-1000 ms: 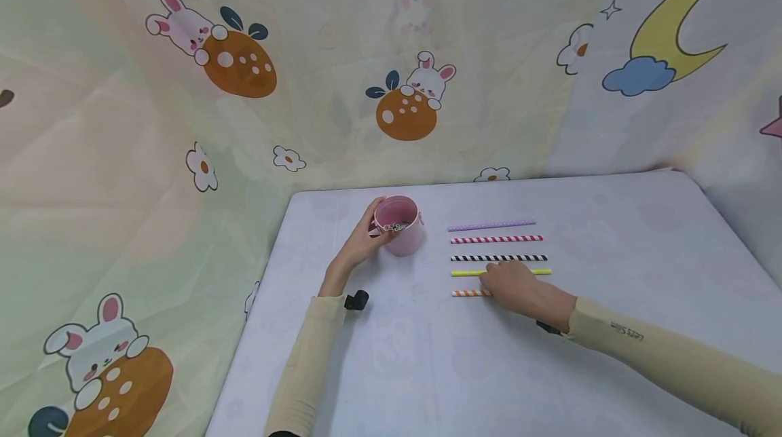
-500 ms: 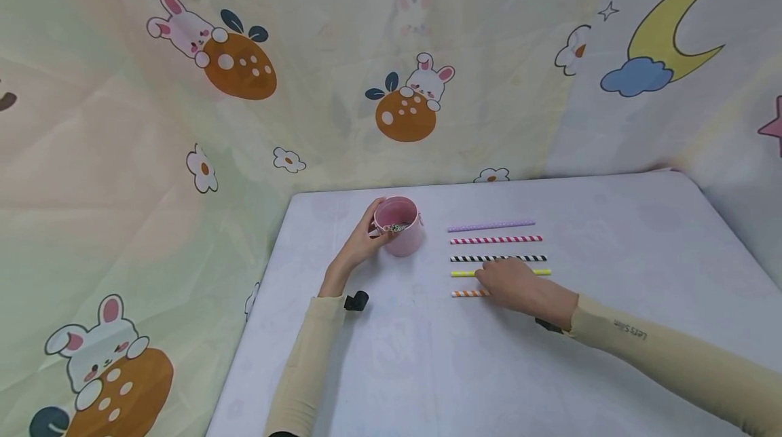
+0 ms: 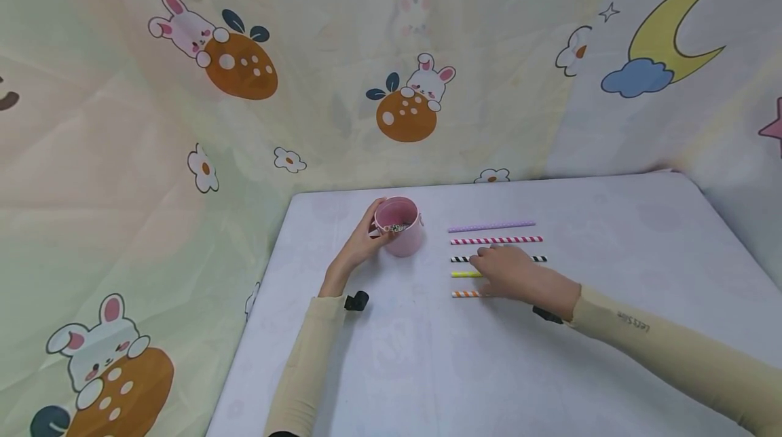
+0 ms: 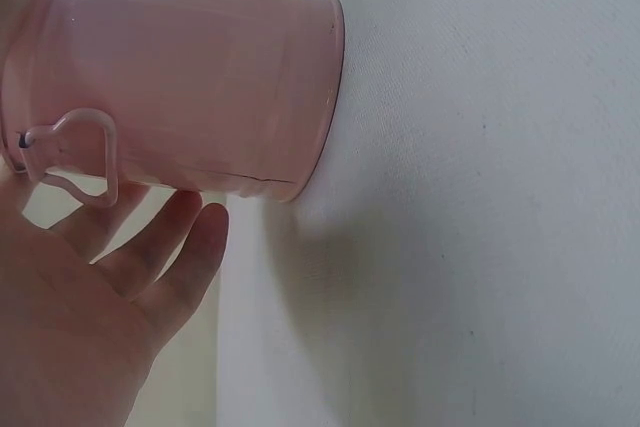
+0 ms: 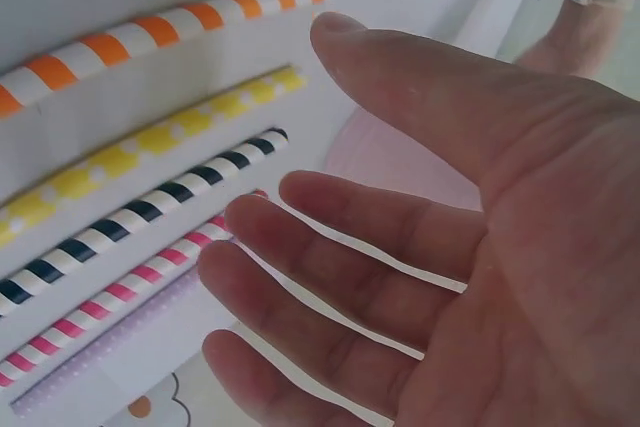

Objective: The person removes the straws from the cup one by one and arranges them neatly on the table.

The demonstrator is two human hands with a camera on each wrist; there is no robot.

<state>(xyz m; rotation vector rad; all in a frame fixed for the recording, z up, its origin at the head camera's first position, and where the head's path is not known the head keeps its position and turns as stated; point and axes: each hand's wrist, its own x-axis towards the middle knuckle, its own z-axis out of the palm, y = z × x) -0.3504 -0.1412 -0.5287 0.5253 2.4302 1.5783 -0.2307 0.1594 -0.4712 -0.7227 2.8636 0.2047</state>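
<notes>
My left hand grips a small pink bucket at its rim, thumb in front. In the left wrist view the bucket shows a loop handle on its side. A small patterned thing appears at its mouth; its kind is unclear. My right hand hovers over a row of paper straws, fingers spread and holding nothing in the right wrist view. The straws are purple dotted, red-striped, black-striped, yellow dotted and orange-striped.
A white-covered table bears everything. Behind it and on both sides hangs a pale cloth printed with rabbits, flowers and a moon. The straws lie parallel, to the right of the bucket.
My right hand has shifted slightly left and away from me, from over the yellow straw towards the black-striped one. The left hand, bucket and straws stay put.
</notes>
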